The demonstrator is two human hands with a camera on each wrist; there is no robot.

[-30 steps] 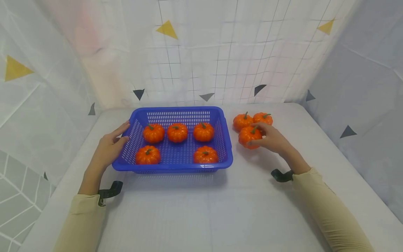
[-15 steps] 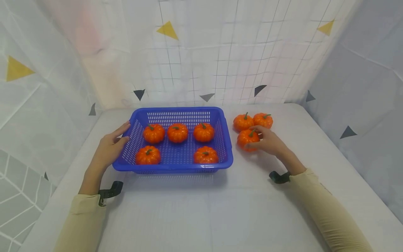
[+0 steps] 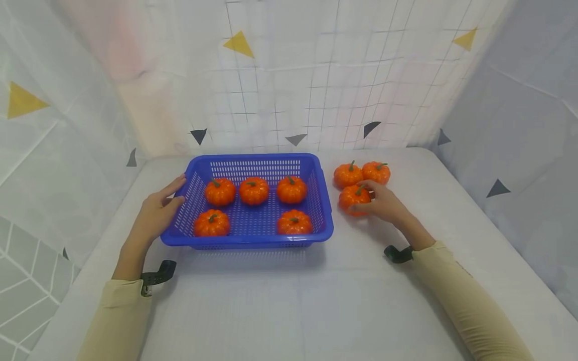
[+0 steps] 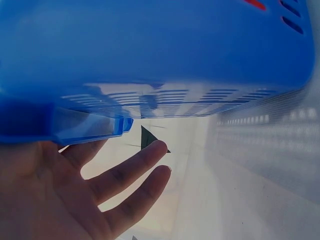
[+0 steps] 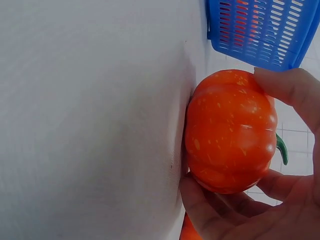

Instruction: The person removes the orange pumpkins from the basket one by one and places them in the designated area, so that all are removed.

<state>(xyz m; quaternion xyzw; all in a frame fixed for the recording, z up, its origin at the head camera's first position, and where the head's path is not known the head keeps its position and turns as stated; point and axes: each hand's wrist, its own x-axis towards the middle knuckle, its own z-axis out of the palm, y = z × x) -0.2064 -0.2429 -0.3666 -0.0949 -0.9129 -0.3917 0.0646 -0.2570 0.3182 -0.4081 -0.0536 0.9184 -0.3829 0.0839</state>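
My right hand [image 3: 384,204] holds a small orange pumpkin [image 3: 353,200] with a green stem, right of the blue basket. In the right wrist view the thumb lies on one side of this pumpkin [image 5: 230,132] and the fingers [image 5: 202,207] curl at the other. The pumpkin sits at the table surface. My left hand [image 3: 155,213] rests at the left rim of the blue plastic basket [image 3: 262,239]. Its fingers [image 4: 132,172] reach out loosely under the rim in the left wrist view, and the thumb is hidden there.
Several orange pumpkins sit in the basket: three in the back row, a front left pumpkin [image 3: 211,223] and a front right pumpkin [image 3: 294,222]. Two more pumpkins [image 3: 347,175] stand on the white table [image 3: 298,301] behind my right hand. Patterned sheets [image 3: 289,75] enclose the table.
My right hand has shifted slightly left and toward me with the pumpkin, away from the two behind it. The left hand and the basket have stayed in place.
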